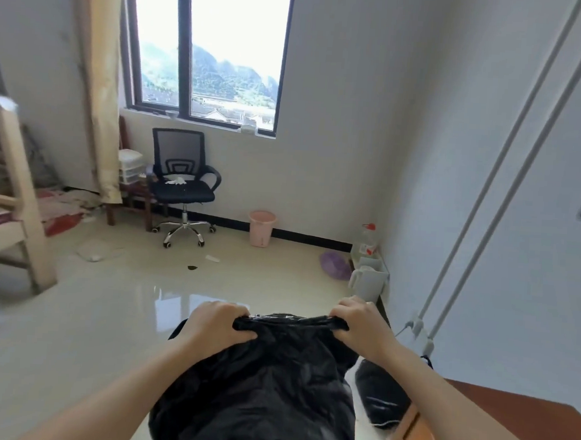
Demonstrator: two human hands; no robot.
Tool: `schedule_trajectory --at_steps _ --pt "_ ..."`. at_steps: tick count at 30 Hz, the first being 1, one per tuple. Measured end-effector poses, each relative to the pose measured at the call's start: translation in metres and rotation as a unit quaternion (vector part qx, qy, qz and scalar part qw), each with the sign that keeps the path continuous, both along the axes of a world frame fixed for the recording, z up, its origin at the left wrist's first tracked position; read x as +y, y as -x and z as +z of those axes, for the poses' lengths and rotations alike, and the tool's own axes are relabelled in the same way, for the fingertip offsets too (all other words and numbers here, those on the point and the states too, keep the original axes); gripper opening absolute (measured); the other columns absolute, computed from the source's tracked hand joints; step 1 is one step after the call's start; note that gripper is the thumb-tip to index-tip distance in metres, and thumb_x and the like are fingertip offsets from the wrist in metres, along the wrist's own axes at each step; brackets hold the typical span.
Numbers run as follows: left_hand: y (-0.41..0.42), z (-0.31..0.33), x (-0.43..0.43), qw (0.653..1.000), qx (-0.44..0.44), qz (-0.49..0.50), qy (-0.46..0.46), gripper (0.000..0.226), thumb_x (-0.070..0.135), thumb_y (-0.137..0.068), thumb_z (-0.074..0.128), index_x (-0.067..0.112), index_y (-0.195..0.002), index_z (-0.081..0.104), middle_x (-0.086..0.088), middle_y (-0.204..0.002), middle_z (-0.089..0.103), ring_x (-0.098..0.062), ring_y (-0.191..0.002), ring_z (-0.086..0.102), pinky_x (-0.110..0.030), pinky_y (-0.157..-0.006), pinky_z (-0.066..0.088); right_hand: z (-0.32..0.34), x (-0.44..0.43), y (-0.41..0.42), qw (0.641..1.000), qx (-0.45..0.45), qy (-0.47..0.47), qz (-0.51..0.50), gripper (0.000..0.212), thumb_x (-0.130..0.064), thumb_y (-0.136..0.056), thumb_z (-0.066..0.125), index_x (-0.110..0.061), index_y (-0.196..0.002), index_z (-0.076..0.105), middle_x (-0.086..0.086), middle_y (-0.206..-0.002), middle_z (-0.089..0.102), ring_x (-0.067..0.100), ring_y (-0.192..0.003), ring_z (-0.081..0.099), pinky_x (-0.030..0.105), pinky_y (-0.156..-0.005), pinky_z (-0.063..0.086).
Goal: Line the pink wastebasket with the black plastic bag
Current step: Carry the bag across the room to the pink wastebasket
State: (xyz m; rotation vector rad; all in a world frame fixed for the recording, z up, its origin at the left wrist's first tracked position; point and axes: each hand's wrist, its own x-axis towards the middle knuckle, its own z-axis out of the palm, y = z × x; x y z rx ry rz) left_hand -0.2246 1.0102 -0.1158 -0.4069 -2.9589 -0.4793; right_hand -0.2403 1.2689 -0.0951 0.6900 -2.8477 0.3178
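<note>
The black plastic bag (pixel 265 388) hangs in front of me, low in the view, its top edge stretched between both hands. My left hand (pixel 214 327) grips the left end of that edge. My right hand (pixel 361 326) pinches the right end. The pink wastebasket (pixel 262 228) stands upright and unlined on the floor against the far wall, below the window's right side, well away from both hands.
A black office chair (pixel 182 186) stands left of the wastebasket. A purple item (pixel 334 264), a white kettle (pixel 367 282) and a bottle (pixel 368 240) sit by the right wall. A wooden bed frame (pixel 14 203) is at left, a brown table (pixel 494 422) and another black bag (pixel 382 395) at right.
</note>
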Motion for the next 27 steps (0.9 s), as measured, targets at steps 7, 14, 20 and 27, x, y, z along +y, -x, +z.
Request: schedule_trajectory --at_steps 7,14,20,27 --pt "0.062 -0.016 -0.045 0.999 -0.034 -0.019 -0.032 0.038 0.042 -0.086 0.056 0.016 -0.113 0.06 -0.002 -0.112 0.067 -0.021 -0.102 0.059 -0.026 -0.076 0.038 -0.016 -0.075 0.058 0.996 -0.045 -0.076 0.006 0.053 -0.033 -0.081 0.058 -0.026 -0.131 0.043 0.001 -0.128 0.056 0.02 -0.125 0.041 0.037 -0.109 0.021" --pt "0.156 -0.035 -0.035 0.997 -0.052 -0.038 -0.032 0.032 0.041 -0.086 0.056 0.017 -0.107 0.064 -0.002 -0.105 0.069 -0.021 -0.097 0.06 -0.019 -0.056 0.033 -0.037 -0.08 0.145 0.988 -0.149 -0.048 0.006 0.035 -0.017 -0.088 0.052 -0.018 -0.122 0.053 0.008 -0.12 0.057 0.025 -0.109 0.052 0.034 -0.09 0.044" --pt "0.262 -0.022 -0.033 0.999 -0.041 -0.017 -0.013 0.028 0.039 -0.087 0.055 0.019 -0.104 0.065 -0.001 -0.105 0.069 -0.021 -0.097 0.06 -0.024 -0.068 0.036 -0.04 -0.078 0.26 0.991 -0.136 -0.001 0.009 0.025 -0.012 -0.086 0.049 -0.008 -0.107 0.061 0.012 -0.111 0.062 0.027 -0.103 0.056 0.034 -0.085 0.044" --pt "0.362 -0.026 -0.056 0.998 -0.034 0.039 -0.029 0.027 0.038 -0.087 0.055 0.018 -0.101 0.067 -0.001 -0.099 0.071 -0.018 -0.088 0.059 -0.021 -0.06 0.036 -0.044 -0.099 0.389 0.988 -0.144 -0.005 0.046 0.021 -0.012 -0.086 0.048 -0.006 -0.1 0.062 0.013 -0.105 0.062 0.028 -0.099 0.054 0.032 -0.079 0.044"
